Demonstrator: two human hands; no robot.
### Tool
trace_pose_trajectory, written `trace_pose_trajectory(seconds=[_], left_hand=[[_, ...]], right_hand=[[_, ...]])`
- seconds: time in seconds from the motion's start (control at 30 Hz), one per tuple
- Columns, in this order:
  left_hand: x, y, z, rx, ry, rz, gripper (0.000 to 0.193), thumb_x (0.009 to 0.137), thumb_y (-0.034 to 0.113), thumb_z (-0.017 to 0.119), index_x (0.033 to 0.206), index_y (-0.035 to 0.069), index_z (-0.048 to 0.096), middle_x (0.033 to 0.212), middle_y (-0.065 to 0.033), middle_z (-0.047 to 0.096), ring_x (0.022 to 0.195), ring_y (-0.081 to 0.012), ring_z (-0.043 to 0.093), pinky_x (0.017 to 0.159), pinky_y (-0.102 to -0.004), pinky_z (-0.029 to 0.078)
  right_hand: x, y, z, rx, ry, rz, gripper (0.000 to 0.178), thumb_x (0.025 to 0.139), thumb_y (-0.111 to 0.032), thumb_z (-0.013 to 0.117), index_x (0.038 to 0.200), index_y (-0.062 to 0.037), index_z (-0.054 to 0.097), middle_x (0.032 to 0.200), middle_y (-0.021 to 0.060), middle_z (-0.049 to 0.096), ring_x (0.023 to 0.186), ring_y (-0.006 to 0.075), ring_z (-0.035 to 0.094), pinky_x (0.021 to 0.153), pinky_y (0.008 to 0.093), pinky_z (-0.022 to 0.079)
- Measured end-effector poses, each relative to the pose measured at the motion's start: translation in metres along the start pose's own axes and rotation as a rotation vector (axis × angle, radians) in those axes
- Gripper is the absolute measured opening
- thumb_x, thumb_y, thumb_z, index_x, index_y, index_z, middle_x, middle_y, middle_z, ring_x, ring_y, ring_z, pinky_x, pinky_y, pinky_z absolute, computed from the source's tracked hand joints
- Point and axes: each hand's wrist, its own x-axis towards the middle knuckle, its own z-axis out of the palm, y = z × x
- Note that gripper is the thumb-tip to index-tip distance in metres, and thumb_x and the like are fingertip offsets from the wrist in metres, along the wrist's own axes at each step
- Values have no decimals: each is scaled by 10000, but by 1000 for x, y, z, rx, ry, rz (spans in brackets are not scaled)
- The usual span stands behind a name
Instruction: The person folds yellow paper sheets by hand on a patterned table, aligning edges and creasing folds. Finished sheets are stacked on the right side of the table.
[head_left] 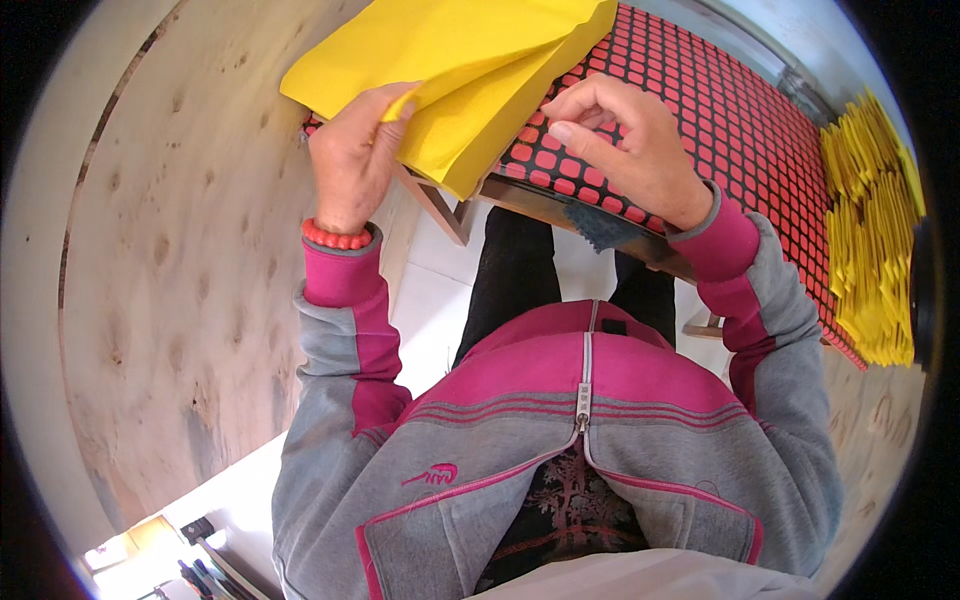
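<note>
A large yellow piece of cloth-like material (500,90) lies folded in layers over the far left part of a table, its near corner hanging past the edge. My left hand (358,150), with a red bead bracelet at the wrist, pinches the upper layer's near edge between thumb and fingers and lifts it, so a gap shows between the layers. Just right of the yellow cloth, my right hand (632,140) hovers above the table with curled fingers, thumb tip close to the index fingertip. Anything between those fingertips is too small to make out.
A red-and-black checked cover (700,100) spreads over the table (530,200). Stacks of folded yellow pieces (865,240) stand at the right end. A dark blue rag (600,228) hangs at the near edge. Pale wooden boarding (190,250) fills the left side.
</note>
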Motion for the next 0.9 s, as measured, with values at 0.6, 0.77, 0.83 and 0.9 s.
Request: trace_pose_trajectory(seconds=[0.6, 0.77, 0.83, 0.9], left_hand=[[11, 5, -3, -69, 5, -43, 140, 1002, 72, 648, 1111, -4, 693, 896, -60, 695, 821, -134, 642, 766, -243, 513], [12, 2, -6, -60, 52, -28, 153, 998, 55, 642, 1129, 3, 701, 932, -91, 716, 839, -164, 674, 776, -268, 532], [15, 0, -6, -49, 64, 30, 162, 986, 34, 638, 1132, 6, 702, 949, -101, 722, 848, -184, 690, 777, -274, 538], [19, 0, -5, -19, 87, 109, 162, 959, 16, 654, 1112, 11, 706, 965, -106, 729, 852, -207, 702, 772, -284, 547]], right_hand=[[95, 17, 8, 1016, -161, 830, 833, 1052, -470, 534, 1474, 195, 262, 1407, 347, 515, 1219, 342, 653, 927, 326, 614], [99, 21, 2, 938, -134, 911, 809, 1044, -436, 563, 1468, 186, 266, 1401, 335, 513, 1195, 382, 660, 895, 353, 633], [101, 18, 2, 930, -86, 923, 726, 1060, -382, 550, 1468, 160, 292, 1400, 316, 519, 1193, 384, 661, 915, 363, 629], [104, 16, 9, 934, 3, 875, 619, 1075, -306, 522, 1463, 132, 321, 1402, 290, 527, 1201, 385, 655, 946, 376, 619]])
